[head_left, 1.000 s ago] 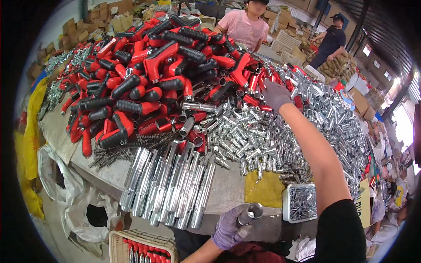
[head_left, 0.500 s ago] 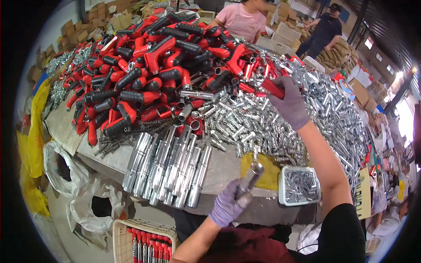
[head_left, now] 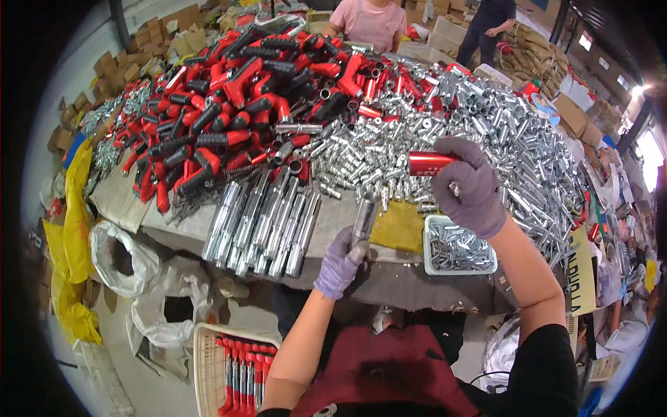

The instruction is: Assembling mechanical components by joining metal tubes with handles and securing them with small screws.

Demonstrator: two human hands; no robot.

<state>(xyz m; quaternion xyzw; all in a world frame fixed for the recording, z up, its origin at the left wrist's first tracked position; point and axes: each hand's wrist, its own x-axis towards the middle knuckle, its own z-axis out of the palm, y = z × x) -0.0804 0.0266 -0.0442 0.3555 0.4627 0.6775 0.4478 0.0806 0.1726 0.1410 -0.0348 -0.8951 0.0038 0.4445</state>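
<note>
My left hand [head_left: 338, 264], in a purple glove, is closed round a short chrome metal tube [head_left: 365, 219] that stands nearly upright over the table's front edge. My right hand [head_left: 471, 186], gloved in a greyer purple, pinches a shiny red tube [head_left: 428, 163] between thumb and fingers. The red tube lies about level, above the heap of small silver metal fittings [head_left: 389, 149], apart from the chrome tube. A stack of longer chrome tubes [head_left: 264, 222] sits on the table left of my left hand.
Red-and-black handles [head_left: 229, 104] are piled at the back left. A pale green tub [head_left: 429, 264] of small metal pins and a yellow cloth [head_left: 397, 226] are near the front edge. Below left stands a cream crate [head_left: 208, 375]. Two people [head_left: 372, 24] are beyond the table.
My right hand has drawn the red tube away from the heap and turned it level. The chrome tube in my left hand is more upright. The view has shifted somewhat.
</note>
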